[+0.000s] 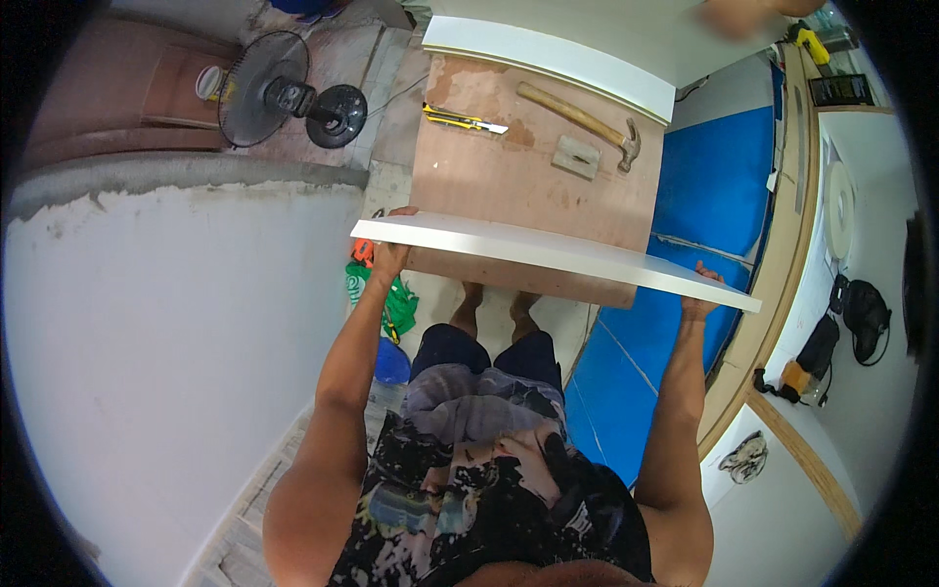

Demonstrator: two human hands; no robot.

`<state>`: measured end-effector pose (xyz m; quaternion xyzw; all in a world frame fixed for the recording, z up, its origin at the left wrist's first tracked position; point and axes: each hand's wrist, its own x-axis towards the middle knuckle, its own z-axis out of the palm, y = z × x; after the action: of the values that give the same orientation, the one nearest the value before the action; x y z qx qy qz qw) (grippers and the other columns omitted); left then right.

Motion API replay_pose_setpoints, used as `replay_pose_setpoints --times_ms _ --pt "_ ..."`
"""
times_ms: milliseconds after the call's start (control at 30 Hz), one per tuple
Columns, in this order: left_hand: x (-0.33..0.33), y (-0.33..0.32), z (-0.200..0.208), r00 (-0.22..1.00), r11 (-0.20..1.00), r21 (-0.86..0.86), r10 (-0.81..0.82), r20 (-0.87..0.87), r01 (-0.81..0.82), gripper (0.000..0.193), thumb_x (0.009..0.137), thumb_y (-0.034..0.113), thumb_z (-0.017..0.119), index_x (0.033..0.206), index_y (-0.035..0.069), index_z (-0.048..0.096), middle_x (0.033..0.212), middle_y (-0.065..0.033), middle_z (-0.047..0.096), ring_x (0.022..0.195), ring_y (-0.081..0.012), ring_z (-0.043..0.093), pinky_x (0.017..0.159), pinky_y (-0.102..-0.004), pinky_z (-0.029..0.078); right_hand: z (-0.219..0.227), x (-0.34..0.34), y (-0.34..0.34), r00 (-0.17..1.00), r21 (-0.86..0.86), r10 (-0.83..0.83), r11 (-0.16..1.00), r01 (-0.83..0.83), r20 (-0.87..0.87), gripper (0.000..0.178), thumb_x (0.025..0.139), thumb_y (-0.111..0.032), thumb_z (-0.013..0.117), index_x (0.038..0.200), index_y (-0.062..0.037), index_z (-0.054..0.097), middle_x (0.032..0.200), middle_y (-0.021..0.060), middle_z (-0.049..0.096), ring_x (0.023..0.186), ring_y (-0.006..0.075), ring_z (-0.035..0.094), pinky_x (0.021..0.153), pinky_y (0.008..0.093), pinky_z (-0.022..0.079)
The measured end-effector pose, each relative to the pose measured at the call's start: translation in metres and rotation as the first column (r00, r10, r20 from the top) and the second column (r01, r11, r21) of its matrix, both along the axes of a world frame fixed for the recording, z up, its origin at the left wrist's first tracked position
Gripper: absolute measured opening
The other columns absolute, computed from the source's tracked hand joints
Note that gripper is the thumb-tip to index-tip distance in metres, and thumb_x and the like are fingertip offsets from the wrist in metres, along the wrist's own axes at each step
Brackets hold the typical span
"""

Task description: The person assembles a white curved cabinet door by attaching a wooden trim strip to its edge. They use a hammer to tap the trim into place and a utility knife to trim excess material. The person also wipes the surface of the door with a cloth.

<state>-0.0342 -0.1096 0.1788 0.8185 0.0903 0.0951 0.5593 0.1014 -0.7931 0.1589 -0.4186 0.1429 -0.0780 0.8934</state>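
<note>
A long white board (548, 251) stretches across in front of me, its narrow edge turned up toward me. At its left end my left hand (393, 252) is closed around it, while my right hand (700, 291) grips the right end. Beneath and beyond the board is a plywood worktop (460, 176). On it lie a claw hammer (585, 115) with a wooden handle, a yellow and black utility knife (460, 119) and a small flat wooden block (575, 158) with a dark mark. Another white panel (548, 67) runs along the worktop's far edge.
A black fan (279, 93) is on the floor at far left, beyond a low white wall (186, 293). Blue-covered surfaces (626, 362) flank the worktop on the right, beside a wooden ledge (782, 249). A green bag (399, 308) and an orange tool (363, 251) sit near my left arm.
</note>
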Motion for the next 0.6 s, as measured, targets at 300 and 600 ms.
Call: replay_pose_setpoints --times_ms 300,600 --pt "-0.014 0.005 -0.019 1.0 0.999 -0.024 -0.02 0.019 0.021 0.037 0.094 0.029 0.063 0.117 0.0 0.061 0.119 -0.0126 0.064 0.113 -0.026 0.061 0.099 -0.0362 0.046 0.061 -0.019 -0.005 0.901 -0.44 -0.384 0.857 0.267 -0.202 0.032 0.098 -0.027 0.052 0.102 0.0015 0.063 0.1 0.0151 0.066 0.091 0.0264 0.063 0.085 0.0427 0.052" --pt "0.006 0.022 -0.021 0.986 0.987 -0.064 -0.143 0.086 0.149 0.041 0.079 0.001 0.071 0.118 0.001 0.062 0.118 -0.0158 0.068 0.11 -0.0284 0.066 0.098 -0.0386 0.049 0.303 -0.038 0.384 0.706 -0.983 0.708 -0.139 0.124 -0.011 0.068 0.072 -0.041 0.082 0.122 -0.0033 0.056 0.13 0.0208 0.052 0.116 0.0395 0.052 0.1 0.0488 0.041"
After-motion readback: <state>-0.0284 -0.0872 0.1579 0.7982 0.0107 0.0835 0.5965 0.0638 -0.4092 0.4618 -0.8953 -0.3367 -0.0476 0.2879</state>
